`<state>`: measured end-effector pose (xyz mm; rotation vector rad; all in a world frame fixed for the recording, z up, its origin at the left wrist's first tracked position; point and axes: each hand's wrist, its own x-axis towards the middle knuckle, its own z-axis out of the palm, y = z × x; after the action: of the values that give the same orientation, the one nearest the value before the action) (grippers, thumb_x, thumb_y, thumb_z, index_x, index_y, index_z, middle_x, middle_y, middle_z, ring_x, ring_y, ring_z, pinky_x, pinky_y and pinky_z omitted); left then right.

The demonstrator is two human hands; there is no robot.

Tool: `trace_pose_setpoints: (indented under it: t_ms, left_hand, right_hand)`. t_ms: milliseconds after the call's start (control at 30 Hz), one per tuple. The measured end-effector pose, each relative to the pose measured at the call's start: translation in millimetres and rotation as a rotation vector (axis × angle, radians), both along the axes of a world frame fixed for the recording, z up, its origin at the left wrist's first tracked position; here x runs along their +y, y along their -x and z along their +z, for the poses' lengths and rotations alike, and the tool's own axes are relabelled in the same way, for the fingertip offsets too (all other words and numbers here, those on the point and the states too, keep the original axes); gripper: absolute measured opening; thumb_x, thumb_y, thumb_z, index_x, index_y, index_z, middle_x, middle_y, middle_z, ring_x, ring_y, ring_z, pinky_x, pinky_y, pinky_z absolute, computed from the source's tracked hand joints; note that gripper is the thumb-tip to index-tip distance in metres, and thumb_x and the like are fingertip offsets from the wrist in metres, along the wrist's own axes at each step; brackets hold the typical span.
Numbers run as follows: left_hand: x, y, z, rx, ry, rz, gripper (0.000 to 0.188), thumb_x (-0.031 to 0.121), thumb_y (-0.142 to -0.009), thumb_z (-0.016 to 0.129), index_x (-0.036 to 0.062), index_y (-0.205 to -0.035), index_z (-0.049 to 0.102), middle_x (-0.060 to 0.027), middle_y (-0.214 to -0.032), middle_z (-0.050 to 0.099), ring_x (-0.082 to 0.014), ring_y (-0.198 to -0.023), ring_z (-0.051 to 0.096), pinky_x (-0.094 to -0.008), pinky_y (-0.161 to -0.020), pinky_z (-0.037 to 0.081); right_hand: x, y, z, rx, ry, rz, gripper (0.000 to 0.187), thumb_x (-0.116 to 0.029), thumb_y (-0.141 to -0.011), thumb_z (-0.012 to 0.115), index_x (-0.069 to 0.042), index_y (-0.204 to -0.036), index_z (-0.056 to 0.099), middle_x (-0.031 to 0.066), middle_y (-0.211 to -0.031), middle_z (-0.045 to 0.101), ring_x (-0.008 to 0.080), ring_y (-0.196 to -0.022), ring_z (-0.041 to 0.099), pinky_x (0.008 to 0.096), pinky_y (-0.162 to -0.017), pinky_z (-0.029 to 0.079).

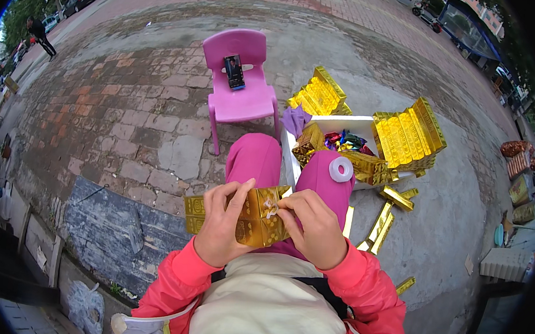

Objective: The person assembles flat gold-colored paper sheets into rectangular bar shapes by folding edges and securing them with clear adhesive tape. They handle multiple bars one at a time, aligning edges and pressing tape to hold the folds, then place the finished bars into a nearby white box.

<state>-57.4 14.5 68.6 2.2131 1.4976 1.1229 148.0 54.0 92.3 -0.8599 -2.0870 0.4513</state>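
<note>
Across my lap lies a shiny gold foil-paper box (pixel 262 227), its end turned to the right. My left hand (pixel 219 219) is wrapped round its middle, thumb and fingers on the top. At the right end my right hand (pixel 316 227) is closed in a pinch; whatever sits between its fingertips is too small to make out. Small whitish bits (pixel 270 207) show on the box beside those fingertips. A whitish ring-shaped roll (pixel 341 169), like a tape roll, rests on my right knee (pixel 323 184).
Ahead stands a pink plastic chair (pixel 241 101) with a phone (pixel 234 72) propped on it. A white box (pixel 290 159) holds coloured foil pieces (pixel 349 142). Folded gold stacks (pixel 410 138) lean at its rim. Several gold bars (pixel 380 224) lie on the ground to the right.
</note>
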Motion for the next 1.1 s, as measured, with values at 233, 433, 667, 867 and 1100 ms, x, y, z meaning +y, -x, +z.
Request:
trace_pose_setpoints:
  t_ms: [233, 433, 667, 867, 1100]
  left_hand:
    - [0, 5, 0, -0.005, -0.047, 0.023, 0.105, 0.027, -0.061, 0.094, 0.0074, -0.151, 0.044, -0.0171, -0.13, 0.047, -0.0377, -0.12, 0.042, -0.0479, -0.104, 0.038]
    - [1, 12, -1, 0.019, -0.095, 0.11, 0.105, 0.028, -0.061, 0.094, 0.0069, -0.15, 0.044, -0.0162, -0.129, 0.048, -0.0367, -0.12, 0.042, -0.0478, -0.104, 0.038]
    - [-2, 6, 0, 0.003, -0.115, -0.006, 0.099, 0.027, -0.061, 0.093, 0.0063, -0.147, 0.048, -0.0156, -0.132, 0.048, -0.0364, -0.123, 0.042, -0.0474, -0.107, 0.038]
    - [-3, 6, -1, 0.021, -0.132, -0.07, 0.099, 0.029, -0.061, 0.094, 0.0065, -0.147, 0.049, -0.0136, -0.133, 0.049, -0.0352, -0.123, 0.043, -0.0463, -0.107, 0.038]
    - [-5, 3, -2, 0.027, -0.075, -0.089, 0.1, 0.029, -0.06, 0.094, 0.0058, -0.146, 0.049, -0.0138, -0.132, 0.049, -0.0356, -0.123, 0.043, -0.0466, -0.108, 0.038]
  right_hand:
    - [2, -26, 8, 0.057, 0.389, 0.033, 0.017, 0.004, -0.089, 0.068, 0.002, -0.106, 0.066, 0.0123, -0.099, 0.065, 0.0236, -0.088, 0.068, 0.0318, -0.077, 0.054]
    - [1, -23, 4, -0.065, 0.386, -0.038, 0.015, 0.003, -0.09, 0.066, 0.0, -0.105, 0.067, 0.0112, -0.099, 0.063, 0.0205, -0.082, 0.067, 0.031, -0.074, 0.053]
    - [15, -2, 17, 0.094, 0.043, 0.097, 0.019, -0.001, -0.089, 0.073, -0.003, -0.107, 0.068, 0.0116, -0.103, 0.062, 0.0193, -0.075, 0.064, 0.0309, -0.066, 0.052]
    - [22, 4, 19, 0.068, 0.086, 0.14, 0.018, -0.003, -0.086, 0.076, -0.002, -0.102, 0.066, 0.0109, -0.093, 0.062, 0.0254, -0.076, 0.065, 0.0342, -0.067, 0.053]
    - [18, 7, 16, -0.113, -0.127, 0.022, 0.014, -0.006, -0.083, 0.07, -0.004, -0.092, 0.059, 0.0098, -0.084, 0.052, 0.0284, -0.075, 0.062, 0.0394, -0.062, 0.053]
